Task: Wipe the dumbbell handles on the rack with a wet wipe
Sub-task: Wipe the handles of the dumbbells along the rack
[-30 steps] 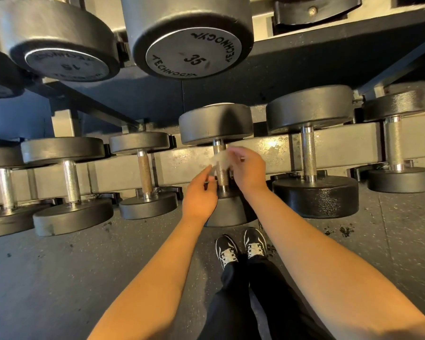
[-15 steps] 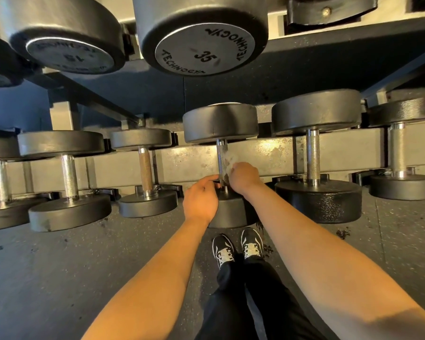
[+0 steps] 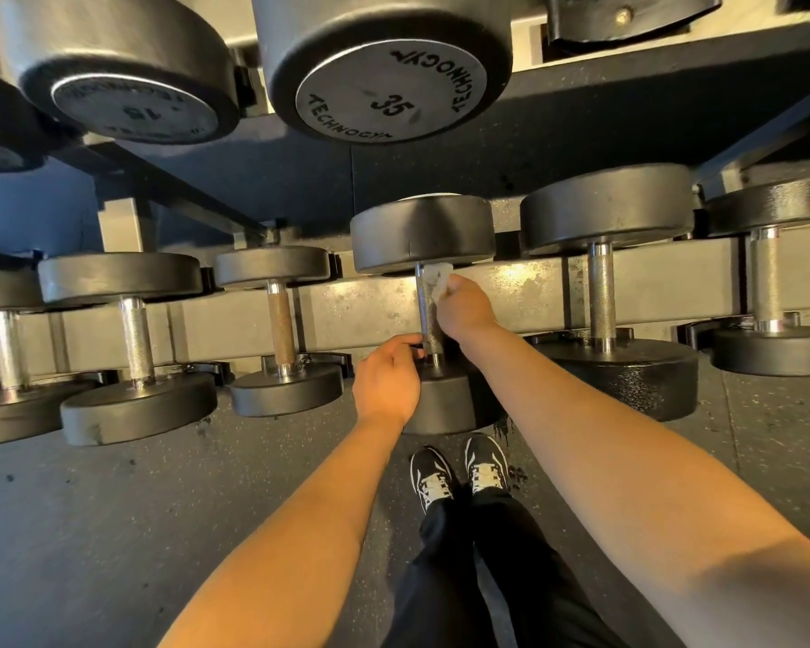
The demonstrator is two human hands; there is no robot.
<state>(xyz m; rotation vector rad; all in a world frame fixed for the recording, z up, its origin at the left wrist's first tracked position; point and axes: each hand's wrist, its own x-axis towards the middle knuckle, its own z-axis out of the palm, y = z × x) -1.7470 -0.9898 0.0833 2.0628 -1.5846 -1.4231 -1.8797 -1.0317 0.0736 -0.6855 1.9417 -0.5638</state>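
The wet wipe (image 3: 438,279), limp and light, is pinched by the right hand (image 3: 466,307) against the top of the knurled dumbbell handle (image 3: 427,315) on the lower rack (image 3: 365,311). The handle's foot is gripped by the left hand (image 3: 387,383); the heavy, rigid dumbbell is best steadied there.

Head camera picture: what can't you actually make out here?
- Left hand fingertips: curled out of sight at the handle base.
- Wet wipe: mostly covered by the right hand.
- Left dumbbell: cut off by the picture's edge.
- Upper plate number: blurred.
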